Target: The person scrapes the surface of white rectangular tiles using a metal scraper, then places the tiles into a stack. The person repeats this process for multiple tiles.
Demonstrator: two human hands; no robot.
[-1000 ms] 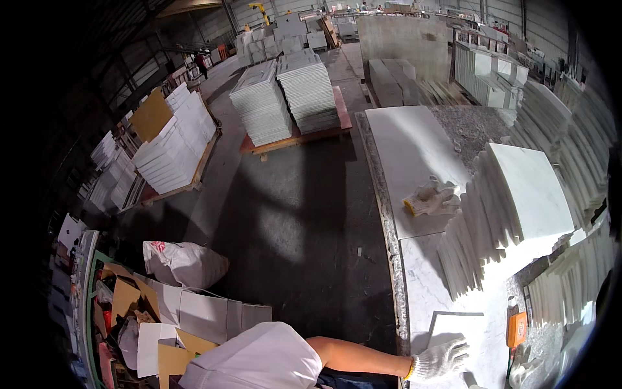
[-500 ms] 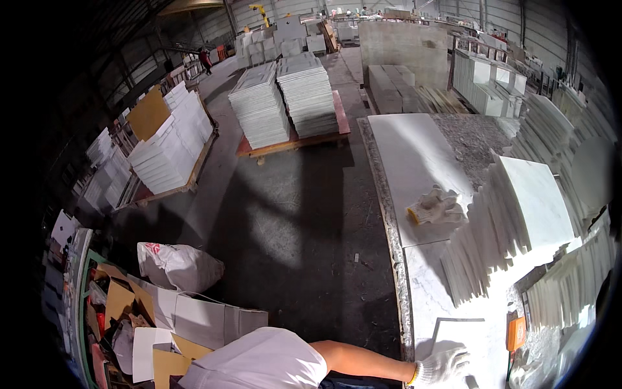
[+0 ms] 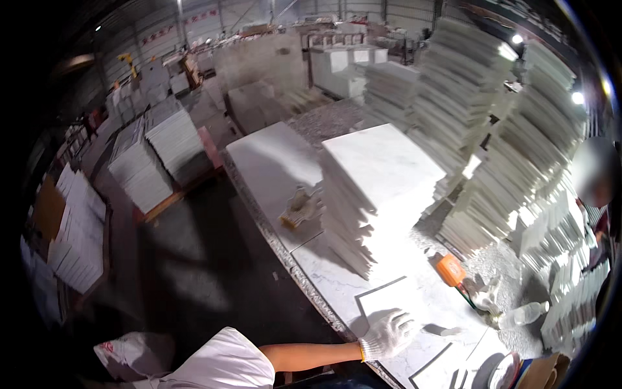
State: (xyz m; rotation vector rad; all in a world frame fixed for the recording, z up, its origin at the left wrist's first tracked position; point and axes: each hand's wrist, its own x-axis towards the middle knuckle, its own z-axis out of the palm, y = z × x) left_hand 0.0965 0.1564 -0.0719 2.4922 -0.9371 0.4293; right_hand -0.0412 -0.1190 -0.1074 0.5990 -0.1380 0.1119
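My left hand (image 3: 391, 335), in a white knit work glove with a yellow cuff edge, lies palm down on the pale stone-topped table (image 3: 343, 285). Its fingers are stretched out and appear to grip nothing. Beneath and just beyond the fingertips is a thin white tile (image 3: 383, 299) with a dark edge. A second white tile (image 3: 433, 369) with a dark edge lies closer to me, right of the hand. Past them rises a tall stack of white stone tiles (image 3: 382, 162), and beside it rests a crumpled work glove (image 3: 303, 206). My right hand is out of view.
Right of the stack lie an orange tool (image 3: 451, 270) and a clear plastic bottle (image 3: 523, 314). Tall tile stacks (image 3: 453, 91) line the right side, with a person (image 3: 595, 175) behind them. Pallets of tiles (image 3: 155, 146) and a white sack (image 3: 136, 355) stand left.
My view has swung right, bringing the bottle and right-hand stacks into fuller sight. My gloved left hand stays on the table, near the dark-edged tile.
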